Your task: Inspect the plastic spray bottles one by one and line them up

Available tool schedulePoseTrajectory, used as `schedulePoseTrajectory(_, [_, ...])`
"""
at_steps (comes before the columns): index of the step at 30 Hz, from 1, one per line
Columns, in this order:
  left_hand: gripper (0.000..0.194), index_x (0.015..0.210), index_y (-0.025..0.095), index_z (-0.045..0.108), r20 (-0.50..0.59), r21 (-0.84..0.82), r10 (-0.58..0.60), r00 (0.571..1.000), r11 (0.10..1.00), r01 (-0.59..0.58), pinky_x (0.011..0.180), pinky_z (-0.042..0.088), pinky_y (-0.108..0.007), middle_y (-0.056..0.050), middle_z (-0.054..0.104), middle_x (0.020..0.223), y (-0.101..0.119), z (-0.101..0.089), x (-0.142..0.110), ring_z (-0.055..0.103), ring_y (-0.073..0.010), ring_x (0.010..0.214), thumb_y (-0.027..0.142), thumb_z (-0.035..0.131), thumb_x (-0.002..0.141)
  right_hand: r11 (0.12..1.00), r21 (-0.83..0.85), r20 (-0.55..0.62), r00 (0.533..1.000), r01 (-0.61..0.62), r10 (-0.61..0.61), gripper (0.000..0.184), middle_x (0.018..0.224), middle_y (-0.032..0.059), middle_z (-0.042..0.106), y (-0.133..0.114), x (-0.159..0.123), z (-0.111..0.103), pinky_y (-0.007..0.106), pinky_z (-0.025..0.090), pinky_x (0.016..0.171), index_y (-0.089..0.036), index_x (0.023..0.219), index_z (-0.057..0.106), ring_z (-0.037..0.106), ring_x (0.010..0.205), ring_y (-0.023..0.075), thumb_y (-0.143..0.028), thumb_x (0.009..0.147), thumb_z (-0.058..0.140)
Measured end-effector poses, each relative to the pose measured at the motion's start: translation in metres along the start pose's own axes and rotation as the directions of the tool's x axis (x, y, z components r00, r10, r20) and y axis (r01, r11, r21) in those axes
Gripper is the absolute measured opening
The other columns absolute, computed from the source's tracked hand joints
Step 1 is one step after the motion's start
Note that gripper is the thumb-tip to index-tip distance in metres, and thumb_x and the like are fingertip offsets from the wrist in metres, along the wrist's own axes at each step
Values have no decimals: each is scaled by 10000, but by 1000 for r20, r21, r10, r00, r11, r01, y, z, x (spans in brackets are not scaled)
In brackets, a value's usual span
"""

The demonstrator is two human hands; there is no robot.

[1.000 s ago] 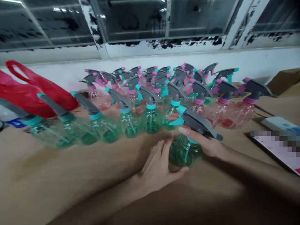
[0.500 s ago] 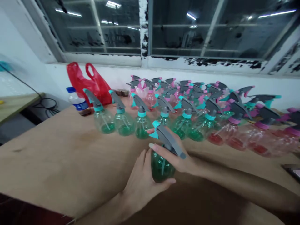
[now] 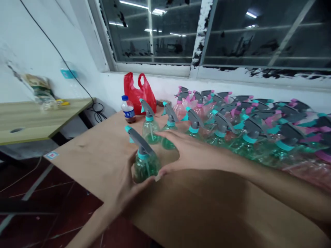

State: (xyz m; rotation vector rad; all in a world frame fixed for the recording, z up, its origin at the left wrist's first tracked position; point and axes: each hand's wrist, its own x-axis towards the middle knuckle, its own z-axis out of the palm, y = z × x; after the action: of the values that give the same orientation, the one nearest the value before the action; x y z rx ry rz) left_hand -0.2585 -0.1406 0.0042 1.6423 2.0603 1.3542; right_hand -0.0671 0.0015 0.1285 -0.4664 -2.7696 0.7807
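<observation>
A green spray bottle (image 3: 147, 166) with a grey and turquoise trigger head stands low over the front part of the table, its nozzle pointing left. My left hand (image 3: 129, 181) is wrapped round its body from the left and below, the thumb across the near side. To the right of it my right hand (image 3: 190, 151) has its fingers stretched and its thumb apart, palm facing the bottle. The right thumb tip comes close to the left thumb; whether they touch I cannot tell. Behind the right hand is a row of green spray bottles (image 3: 194, 124), partly hidden by hand and forearm.
Pink spray bottles (image 3: 199, 109) crowd the back right, by the window wall. A red plastic bag (image 3: 146, 93) and a blue-capped drink bottle (image 3: 128, 112) stand at the table's back left. A second table (image 3: 64, 112) is across a gap, with a black cable (image 3: 97, 112) hanging nearby.
The view has turned left. The held spray bottle has moved left and stays in my left hand. My right hand has let go of its trigger head and opened.
</observation>
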Motion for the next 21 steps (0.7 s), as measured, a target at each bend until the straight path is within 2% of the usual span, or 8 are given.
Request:
schedulePoseTrajectory(3, [707, 1326, 276, 343, -82, -5, -23, 996, 1000, 22, 917, 446, -484, -67, 546, 1210, -17, -21, 21, 545, -309, 1104, 471, 693, 743, 987, -155, -98, 993, 43, -59, 761, 1385, 91, 498, -5, 16, -20, 499, 439, 892, -266, 1311, 499, 482, 1209, 364, -676, 681, 616])
schedulePoseTrajectory(5, [661, 1265, 246, 394, -129, -5, -25, 991, 1000, 25, 931, 429, -482, -71, 554, 1185, -31, -29, 39, 537, -312, 1108, 485, 689, 723, 975, -196, -235, 960, 108, -153, 555, 1160, 95, 651, -7, 33, -29, 412, 451, 854, -188, 1181, 597, 581, 1060, 277, -583, 792, 571])
schedulePoseTrajectory(6, [657, 1236, 233, 415, -143, -6, -29, 989, 1000, 28, 933, 426, -480, -75, 562, 1167, -39, -32, 48, 540, -315, 1104, 491, 698, 703, 965, -238, -297, 938, 108, -179, 488, 1066, 97, 682, -8, 42, -32, 389, 453, 816, -163, 1105, 635, 610, 977, 258, -549, 815, 565])
schedulePoseTrajectory(8, [662, 1206, 229, 433, -168, -10, -37, 985, 999, 36, 931, 427, -479, -75, 565, 1161, -54, -35, 67, 541, -319, 1105, 503, 711, 672, 940, -330, -379, 900, 89, -218, 410, 1028, 122, 690, -9, 63, -34, 373, 439, 811, -101, 1042, 643, 620, 948, 258, -453, 845, 571])
schedulePoseTrajectory(9, [659, 1195, 226, 442, -176, -9, -45, 983, 999, 44, 936, 421, -485, -75, 569, 1153, -61, -36, 76, 541, -321, 1107, 502, 719, 664, 919, -386, -394, 887, 77, -240, 371, 1034, 128, 687, -8, 74, -34, 375, 427, 827, -85, 1042, 635, 619, 962, 269, -397, 851, 575])
schedulePoseTrajectory(13, [742, 1220, 197, 442, -201, -13, -63, 978, 998, 62, 934, 428, -485, -95, 561, 1156, -83, -37, 105, 526, -330, 1124, 518, 747, 625, 810, -584, -413, 878, -53, -240, 407, 889, 157, 696, -2, 113, -26, 503, 335, 910, -36, 991, 622, 631, 904, 357, -411, 846, 561])
schedulePoseTrajectory(16, [768, 1240, 174, 453, -203, -4, -80, 976, 997, 81, 872, 478, -470, -110, 543, 1153, -92, -38, 122, 550, -333, 1088, 497, 767, 618, 792, -604, -429, 875, -93, -224, 397, 865, 158, 696, 5, 136, -18, 552, 212, 998, -9, 1021, 598, 642, 885, 359, -365, 850, 554])
schedulePoseTrajectory(21, [718, 1234, 166, 495, -173, 29, -78, 982, 996, 84, 868, 487, -444, -95, 556, 1144, -93, -39, 140, 565, -305, 1062, 368, 830, 632, 818, -561, -413, 900, -127, -143, 276, 815, 127, 697, 14, 157, -9, 548, 115, 1028, -18, 1038, 560, 657, 831, 327, -200, 831, 545])
